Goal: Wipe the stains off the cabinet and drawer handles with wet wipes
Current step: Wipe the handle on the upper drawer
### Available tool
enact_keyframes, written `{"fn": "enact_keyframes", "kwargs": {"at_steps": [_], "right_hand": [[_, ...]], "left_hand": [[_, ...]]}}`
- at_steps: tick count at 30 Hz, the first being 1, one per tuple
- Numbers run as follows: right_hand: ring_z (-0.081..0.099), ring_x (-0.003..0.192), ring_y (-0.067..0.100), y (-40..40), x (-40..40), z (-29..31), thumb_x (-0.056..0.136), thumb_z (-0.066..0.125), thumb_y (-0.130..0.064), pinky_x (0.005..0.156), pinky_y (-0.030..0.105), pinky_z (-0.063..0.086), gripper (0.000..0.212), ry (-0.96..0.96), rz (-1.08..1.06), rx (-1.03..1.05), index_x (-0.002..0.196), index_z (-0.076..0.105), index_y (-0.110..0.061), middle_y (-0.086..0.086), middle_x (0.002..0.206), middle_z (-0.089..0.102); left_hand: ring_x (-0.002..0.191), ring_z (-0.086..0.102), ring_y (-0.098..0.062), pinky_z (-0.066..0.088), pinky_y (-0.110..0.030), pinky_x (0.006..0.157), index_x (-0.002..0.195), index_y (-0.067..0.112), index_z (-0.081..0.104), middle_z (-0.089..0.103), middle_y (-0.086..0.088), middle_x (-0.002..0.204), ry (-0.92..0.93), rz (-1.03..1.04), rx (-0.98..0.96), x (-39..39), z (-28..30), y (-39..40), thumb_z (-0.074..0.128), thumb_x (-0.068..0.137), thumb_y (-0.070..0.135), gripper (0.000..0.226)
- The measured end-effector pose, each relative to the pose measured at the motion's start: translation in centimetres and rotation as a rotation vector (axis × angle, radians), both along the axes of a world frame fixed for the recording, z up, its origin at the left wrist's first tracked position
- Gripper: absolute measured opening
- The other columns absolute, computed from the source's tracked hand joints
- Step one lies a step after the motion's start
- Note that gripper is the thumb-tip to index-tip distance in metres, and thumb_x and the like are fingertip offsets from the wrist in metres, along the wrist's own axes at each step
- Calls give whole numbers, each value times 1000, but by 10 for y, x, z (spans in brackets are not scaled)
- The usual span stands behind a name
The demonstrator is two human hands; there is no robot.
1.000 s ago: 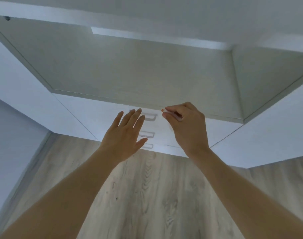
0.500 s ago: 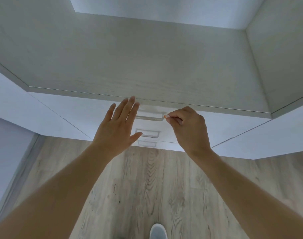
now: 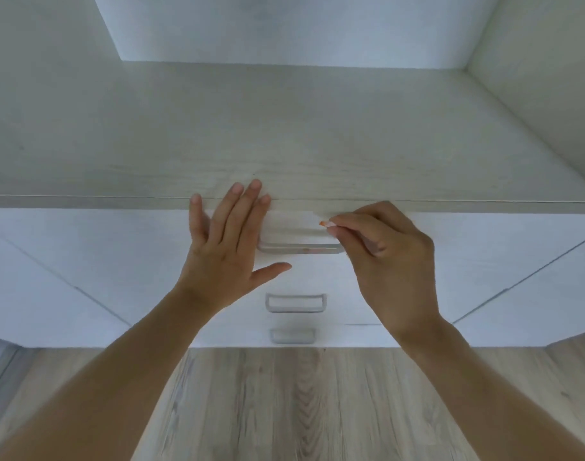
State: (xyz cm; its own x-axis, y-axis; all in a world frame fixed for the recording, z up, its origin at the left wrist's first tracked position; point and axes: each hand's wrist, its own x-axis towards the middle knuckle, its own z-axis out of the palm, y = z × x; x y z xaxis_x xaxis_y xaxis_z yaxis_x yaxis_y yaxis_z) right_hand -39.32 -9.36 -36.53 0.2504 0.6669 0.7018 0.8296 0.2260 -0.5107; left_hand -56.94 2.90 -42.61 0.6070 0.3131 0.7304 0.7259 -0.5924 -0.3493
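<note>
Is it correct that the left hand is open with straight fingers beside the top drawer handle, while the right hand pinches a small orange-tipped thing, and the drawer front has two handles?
Not quite: the head view shows three handles, not two: the top handle, the middle handle and the bottom handle. The rest holds: the left hand is open, and the right hand pinches the orange-tipped thing.

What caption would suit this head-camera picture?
Left hand open beside the top drawer handle; right hand pinches an orange-tipped marker.
</note>
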Motion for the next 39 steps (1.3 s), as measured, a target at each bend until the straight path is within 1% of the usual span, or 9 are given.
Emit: {"fn": "enact_keyframes", "kwargs": {"at_steps": [5,10,13,16,19,23,30,35,39], "right_hand": [[65,75,19,-3,3,-15,84,70,-12,69,43,54,8,44,-30,100,90,76,-11,3,84,67],[61,84,2,-1,4,-30,83,71,-4,76,8,46,12,198,24,156,93,75,-11,1,90,68],[60,85,-4,1,-1,-36,84,70,-3,76,5,44,14,279,79,201,94,74,-13,1,90,66],[58,86,-5,1,-9,-40,85,68,-14,74,3,42,12,332,90,226,95,72,-17,-2,91,64],[59,86,-4,2,-14,-40,83,66,-24,73,5,43,9,406,61,250,91,70,-27,-8,89,64],[64,91,5,2,-14,-43,78,74,-18,76,11,49,13,535,55,214,91,73,-22,-12,90,69],[67,86,0,-2,-8,-42,78,77,-18,72,5,47,12,759,115,107,87,76,-26,-14,86,73],[65,77,-7,-9,5,-37,77,76,-8,67,1,44,23,602,67,167,81,74,-31,-17,79,72],[60,85,-11,-8,1,-43,79,71,-5,76,0,42,22,327,15,180,96,72,-20,-17,92,67]], "left_hand": [[134,34,-30,8,-52,113,137,0,36,40,-16,142,-148,-67,197,10,-9,15,48,87,69,86],[124,47,-28,13,-51,109,128,-2,49,59,-17,127,-192,-98,313,10,-5,17,54,89,59,72],[110,60,-25,12,-50,107,115,2,62,66,-11,113,-231,-85,409,9,2,18,55,94,47,50],[107,64,-23,11,-50,106,113,5,66,68,-7,110,-258,-72,422,6,7,17,42,102,27,35],[114,60,-23,15,-52,105,118,4,62,65,-9,120,-242,-75,388,7,3,16,46,101,38,42],[135,37,-27,15,-53,111,141,2,38,41,-14,143,-183,-45,382,6,-15,24,46,95,54,71],[135,36,-28,12,-52,114,146,2,32,43,-13,142,-252,-41,482,14,-24,37,39,92,57,78],[133,37,-29,13,-52,113,142,2,36,45,-14,138,-269,-37,499,14,-27,38,37,92,57,74],[132,36,-29,13,-52,113,140,2,36,44,-14,136,-274,-36,487,13,-26,37,38,91,57,74]]}}
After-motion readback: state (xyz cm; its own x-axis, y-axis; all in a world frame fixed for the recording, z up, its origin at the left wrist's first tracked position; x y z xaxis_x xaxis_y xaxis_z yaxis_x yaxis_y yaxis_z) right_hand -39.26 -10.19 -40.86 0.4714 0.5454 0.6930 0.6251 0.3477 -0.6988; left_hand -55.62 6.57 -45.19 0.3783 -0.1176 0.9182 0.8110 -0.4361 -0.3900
